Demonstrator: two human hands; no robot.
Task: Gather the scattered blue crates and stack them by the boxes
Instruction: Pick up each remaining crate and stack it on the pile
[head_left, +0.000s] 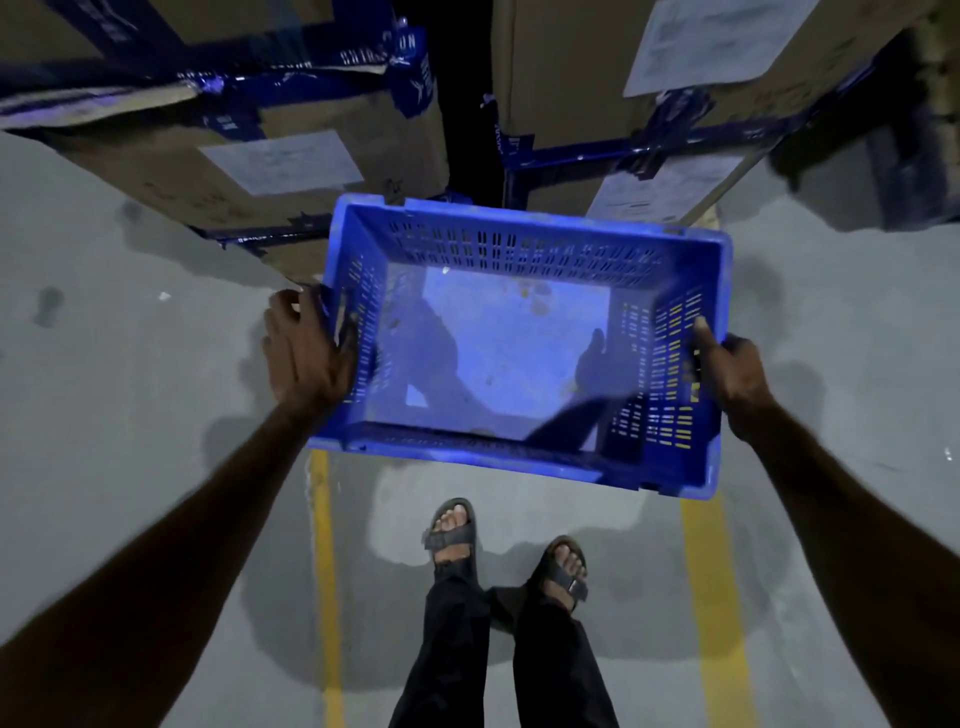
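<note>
An empty blue plastic crate (519, 249) with slotted walls hangs in front of me above the floor, open side up. My left hand (306, 348) grips its left short wall, fingers curled over the rim. On the opposite short wall my right hand (732, 369) holds the rim with the thumb on top. Directly beyond the crate stand tall cardboard boxes: a left stack (218, 171) and a right stack (597, 73), both bound with blue tape.
A dark gap (462, 104) runs between the two box stacks. Two yellow lines (324, 571) are painted on the grey concrete floor beneath me. My sandalled feet (509, 551) stand between them, just behind the crate.
</note>
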